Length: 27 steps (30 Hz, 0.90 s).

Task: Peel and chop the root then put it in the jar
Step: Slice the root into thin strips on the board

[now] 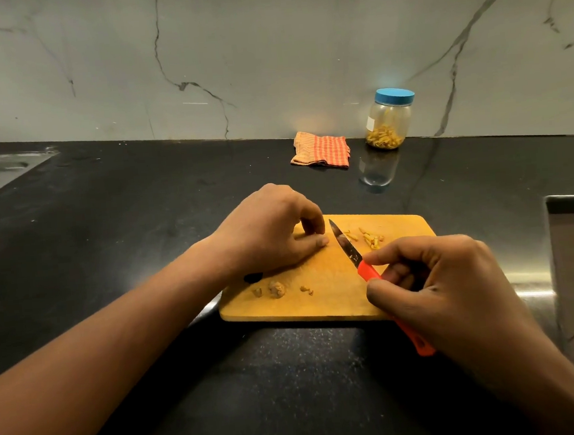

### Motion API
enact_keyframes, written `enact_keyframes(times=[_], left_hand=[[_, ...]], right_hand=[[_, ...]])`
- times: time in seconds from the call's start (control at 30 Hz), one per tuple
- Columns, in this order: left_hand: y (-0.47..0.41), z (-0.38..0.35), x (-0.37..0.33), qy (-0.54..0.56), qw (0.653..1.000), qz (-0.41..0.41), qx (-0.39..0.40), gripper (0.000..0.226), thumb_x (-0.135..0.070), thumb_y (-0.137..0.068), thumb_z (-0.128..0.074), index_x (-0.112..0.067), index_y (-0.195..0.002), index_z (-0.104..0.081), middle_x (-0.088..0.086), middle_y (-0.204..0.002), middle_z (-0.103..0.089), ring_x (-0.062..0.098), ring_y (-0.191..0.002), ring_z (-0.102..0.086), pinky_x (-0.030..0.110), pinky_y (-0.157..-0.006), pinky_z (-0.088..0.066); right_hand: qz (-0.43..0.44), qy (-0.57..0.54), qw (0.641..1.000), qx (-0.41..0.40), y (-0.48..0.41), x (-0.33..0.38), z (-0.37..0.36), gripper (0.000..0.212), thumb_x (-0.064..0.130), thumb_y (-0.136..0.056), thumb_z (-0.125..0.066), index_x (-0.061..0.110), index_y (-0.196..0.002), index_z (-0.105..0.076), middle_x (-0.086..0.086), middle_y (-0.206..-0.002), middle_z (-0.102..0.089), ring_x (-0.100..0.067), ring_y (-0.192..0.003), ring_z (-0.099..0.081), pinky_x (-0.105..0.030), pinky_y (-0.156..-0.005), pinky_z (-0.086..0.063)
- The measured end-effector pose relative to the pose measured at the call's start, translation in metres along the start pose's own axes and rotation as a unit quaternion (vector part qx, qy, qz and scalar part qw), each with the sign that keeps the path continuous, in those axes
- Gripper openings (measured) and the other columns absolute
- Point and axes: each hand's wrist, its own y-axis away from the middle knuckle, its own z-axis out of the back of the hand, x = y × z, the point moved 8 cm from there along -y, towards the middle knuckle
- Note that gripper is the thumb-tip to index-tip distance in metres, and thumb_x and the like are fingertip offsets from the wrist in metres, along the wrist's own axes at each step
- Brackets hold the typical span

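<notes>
Here right fingers [396, 248] gripped the knife [369, 273]; chopped root pieces [371, 238] lay right of curled left fingers [313, 219], grasp hidden.

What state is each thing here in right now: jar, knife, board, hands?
Yellow wooden cutting board: flat on the black counter.
Clear plastic jar with blue lid: upright, lid on, partly filled with yellow pieces.
Red-handled knife: gripped by right hand, blade over the board.
Chopped yellow root pieces: loose on the board.
Brown peel scraps: on the board's near side.
Left hand: fingers curled on board; grasp hidden.
Orange checked cloth: crumpled by the wall.
</notes>
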Motion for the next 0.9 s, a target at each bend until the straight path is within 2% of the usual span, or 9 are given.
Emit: enact_keyframes(times=[0.2, 0.33, 0.43, 0.53, 0.73, 0.9], left_hand=[[0.004, 0.002, 0.012, 0.064, 0.997, 0.034, 0.039, 0.018, -0.033, -0.086, -0.071, -0.031, -0.104, -0.073, -0.023, -0.092, -0.060, -0.003, -0.090, -0.057, 0.008, -0.070, -0.044], [0.006, 0.004, 0.018, 0.104, 0.992, 0.060, 0.045, 0.019, -0.030, -0.086, -0.072, -0.033, -0.104, -0.072, -0.028, -0.093, -0.057, -0.001, -0.094, -0.056, 0.015, -0.079, -0.048], [0.004, 0.000, 0.016, 0.103, 0.992, 0.057, 0.053, 0.017, -0.029, -0.086, -0.071, -0.034, -0.103, -0.072, -0.027, -0.092, -0.057, -0.003, -0.092, -0.056, 0.012, -0.074, -0.045], [0.003, -0.002, 0.014, 0.110, 0.992, 0.051, 0.044, 0.017, -0.029, -0.086, -0.072, -0.032, -0.102, -0.075, -0.021, -0.095, -0.064, -0.001, -0.093, -0.057, 0.013, -0.076, -0.047], [0.003, 0.000, 0.013, 0.128, 0.990, 0.047, 0.032, 0.016, -0.031, -0.083, -0.074, -0.031, -0.099, -0.076, -0.020, -0.092, -0.068, -0.001, -0.092, -0.060, 0.015, -0.077, -0.051], [0.003, -0.001, 0.020, 0.141, 0.987, 0.077, 0.025, 0.015, -0.036, -0.082, -0.075, -0.033, -0.097, -0.075, -0.022, -0.095, -0.064, 0.003, -0.093, -0.058, 0.021, -0.076, -0.052]], right_hand=[[0.000, 0.002, 1.000, 0.004, 0.000, 0.000, 0.000, 0.023, 0.028, -0.069, -0.073, 0.022, -0.091, -0.074, 0.005, -0.063, -0.066, -0.004, -0.059, -0.062, -0.014, -0.052, -0.050], [0.000, 0.007, 1.000, 0.003, 0.001, 0.000, 0.001, 0.023, 0.029, -0.069, -0.072, 0.022, -0.091, -0.074, 0.006, -0.062, -0.066, -0.004, -0.059, -0.062, -0.013, -0.051, -0.049], [-0.002, 0.009, 1.000, 0.010, 0.001, 0.001, -0.001, 0.026, 0.031, -0.068, -0.072, 0.021, -0.092, -0.074, 0.007, -0.064, -0.065, -0.002, -0.063, -0.062, -0.011, -0.053, -0.049], [-0.006, 0.008, 1.000, 0.013, 0.001, 0.000, -0.002, 0.029, 0.034, -0.067, -0.071, 0.022, -0.093, -0.074, 0.008, -0.065, -0.066, -0.002, -0.065, -0.062, -0.011, -0.054, -0.050], [-0.008, 0.010, 1.000, 0.014, 0.000, 0.000, -0.003, 0.031, 0.037, -0.065, -0.069, 0.023, -0.092, -0.074, 0.007, -0.064, -0.066, -0.004, -0.064, -0.063, -0.023, -0.058, -0.056], [0.001, 0.015, 1.000, 0.008, 0.000, 0.002, -0.002, 0.027, 0.033, -0.066, -0.070, 0.022, -0.091, -0.074, 0.008, -0.063, -0.066, -0.002, -0.064, -0.063, -0.014, -0.056, -0.052]])
